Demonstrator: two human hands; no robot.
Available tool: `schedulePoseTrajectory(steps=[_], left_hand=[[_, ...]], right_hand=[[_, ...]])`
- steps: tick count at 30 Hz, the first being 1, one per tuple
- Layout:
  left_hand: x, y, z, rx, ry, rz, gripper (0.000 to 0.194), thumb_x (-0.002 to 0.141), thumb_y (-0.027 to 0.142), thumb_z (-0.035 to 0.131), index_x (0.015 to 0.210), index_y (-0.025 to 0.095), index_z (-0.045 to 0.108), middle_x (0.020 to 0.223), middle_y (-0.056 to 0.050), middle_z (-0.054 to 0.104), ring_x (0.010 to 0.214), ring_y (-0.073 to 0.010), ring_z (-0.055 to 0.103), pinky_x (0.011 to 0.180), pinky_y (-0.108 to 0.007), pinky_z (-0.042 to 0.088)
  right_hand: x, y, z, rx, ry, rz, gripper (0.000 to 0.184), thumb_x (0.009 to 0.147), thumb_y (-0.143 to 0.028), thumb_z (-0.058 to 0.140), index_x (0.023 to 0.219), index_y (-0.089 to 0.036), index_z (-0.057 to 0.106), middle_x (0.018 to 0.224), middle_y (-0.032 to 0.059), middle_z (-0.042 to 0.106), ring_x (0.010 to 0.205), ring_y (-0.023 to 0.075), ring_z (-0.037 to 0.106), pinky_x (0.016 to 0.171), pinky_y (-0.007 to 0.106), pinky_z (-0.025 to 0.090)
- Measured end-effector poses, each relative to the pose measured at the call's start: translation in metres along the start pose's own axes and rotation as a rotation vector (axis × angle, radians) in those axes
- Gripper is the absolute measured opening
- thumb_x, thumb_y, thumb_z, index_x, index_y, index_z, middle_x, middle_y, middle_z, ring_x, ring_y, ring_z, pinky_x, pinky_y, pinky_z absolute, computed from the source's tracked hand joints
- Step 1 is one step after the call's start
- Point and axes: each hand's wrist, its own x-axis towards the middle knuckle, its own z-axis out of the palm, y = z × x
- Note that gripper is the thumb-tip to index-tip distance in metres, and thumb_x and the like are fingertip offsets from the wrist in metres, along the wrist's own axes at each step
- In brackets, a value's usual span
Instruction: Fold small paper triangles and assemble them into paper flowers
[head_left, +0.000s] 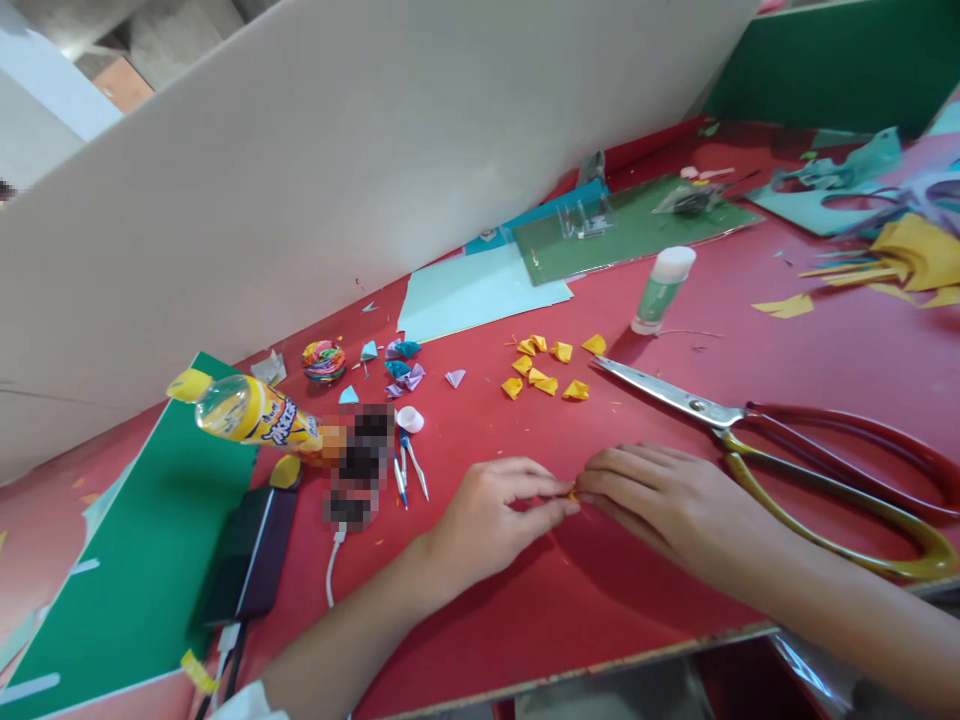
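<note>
Between my fingertips, low over the red table (480, 610), is a small piece of yellow paper (574, 496), mostly hidden. My left hand (499, 510) pinches it from the left. My right hand (652, 490) closes on it from the other side, fingers together. Beyond my hands lie several small folded yellow paper pieces (561, 352). Farther left is a cluster of folded purple and teal pieces (405, 370), with a single purple one (455, 378) apart from them. Large scissors (697, 405) with red and yellow handles rest partly open next to my right hand.
A glue stick (664, 290) stands behind the scissors. Light blue paper (480, 290) and a green packet (630, 230) lie at the back, yellow scraps (915, 255) at right. Leftward are a drink bottle (247, 410), a compass (409, 468), a rubber-band ball (323, 360) and a power bank (251, 555).
</note>
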Motion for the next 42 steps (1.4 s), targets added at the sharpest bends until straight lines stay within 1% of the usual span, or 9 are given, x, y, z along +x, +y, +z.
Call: schedulePoseTrajectory(steps=[5,8,11,19,23,28,35,39,42], left_hand=[[-0.001,-0.001,0.002,0.011,0.075,0.052,0.02,0.081,0.023,0.052,0.087,0.014,0.069,0.079,-0.006,0.065,0.071,-0.0125,0.059,0.067,-0.021,0.046],[-0.001,-0.002,0.002,-0.009,0.122,0.046,0.019,0.08,0.024,0.054,0.086,0.014,0.069,0.079,-0.006,0.066,0.071,-0.0128,0.06,0.067,-0.021,0.047],[-0.001,-0.003,0.002,-0.028,0.127,0.047,0.017,0.078,0.025,0.057,0.083,0.016,0.07,0.078,-0.005,0.067,0.068,-0.0127,0.06,0.066,-0.021,0.047],[-0.002,-0.002,0.003,-0.067,0.122,0.017,0.012,0.072,0.026,0.064,0.075,0.016,0.07,0.073,-0.004,0.067,0.064,-0.0119,0.059,0.06,-0.02,0.047],[-0.002,0.0,0.003,-0.06,0.102,-0.031,0.015,0.071,0.03,0.064,0.07,0.015,0.067,0.069,-0.004,0.065,0.06,-0.0107,0.056,0.055,-0.019,0.045],[-0.003,0.002,0.003,0.006,0.043,-0.026,0.019,0.072,0.032,0.062,0.064,0.015,0.062,0.065,-0.002,0.061,0.059,-0.0098,0.054,0.058,-0.02,0.043],[-0.007,0.0,0.006,0.034,0.013,-0.028,0.022,0.073,0.031,0.062,0.059,0.015,0.054,0.065,0.0,0.059,0.061,-0.0091,0.053,0.06,-0.019,0.041],[-0.006,0.0,0.004,0.014,0.071,-0.07,0.016,0.073,0.029,0.062,0.065,0.016,0.055,0.064,0.001,0.058,0.06,-0.0092,0.052,0.056,-0.018,0.041],[-0.004,-0.001,0.002,0.005,0.069,0.023,0.013,0.075,0.024,0.061,0.065,0.016,0.057,0.067,0.0,0.059,0.064,-0.0101,0.053,0.062,-0.02,0.042]], right_hand=[[-0.001,-0.004,0.003,0.075,0.049,0.085,0.018,0.088,-0.021,0.039,0.087,-0.019,0.056,0.082,0.0046,0.06,0.073,0.0158,0.056,0.066,0.029,0.043],[-0.001,-0.005,0.004,0.123,0.027,0.134,0.013,0.086,-0.02,0.042,0.088,-0.019,0.054,0.082,0.0042,0.059,0.073,0.016,0.055,0.065,0.029,0.042],[-0.001,-0.004,0.003,0.151,0.02,0.143,0.013,0.086,-0.019,0.042,0.088,-0.02,0.054,0.081,0.0036,0.058,0.073,0.0154,0.055,0.065,0.028,0.042],[-0.001,-0.006,0.001,0.122,0.05,0.073,0.012,0.087,-0.018,0.042,0.088,-0.02,0.054,0.081,0.0032,0.059,0.071,0.0145,0.054,0.065,0.028,0.04],[-0.001,-0.008,0.002,0.081,0.045,0.027,0.018,0.088,-0.017,0.037,0.087,-0.019,0.054,0.08,0.0037,0.059,0.068,0.0144,0.053,0.063,0.028,0.038],[-0.004,-0.011,0.011,0.071,0.025,-0.008,0.023,0.087,-0.012,0.032,0.081,-0.02,0.053,0.077,0.0026,0.058,0.063,0.0141,0.051,0.059,0.028,0.035],[-0.008,-0.017,0.025,0.13,0.07,0.07,0.023,0.087,-0.013,0.031,0.078,-0.02,0.052,0.071,0.0022,0.055,0.059,0.0135,0.049,0.057,0.026,0.035],[-0.006,-0.019,0.018,0.2,0.059,0.169,0.014,0.086,-0.018,0.037,0.083,-0.02,0.051,0.076,0.0035,0.054,0.065,0.0144,0.05,0.06,0.026,0.038],[-0.003,-0.021,0.012,0.225,0.044,0.195,0.013,0.084,-0.017,0.038,0.082,-0.02,0.05,0.077,0.0041,0.054,0.067,0.0149,0.05,0.061,0.026,0.039]])
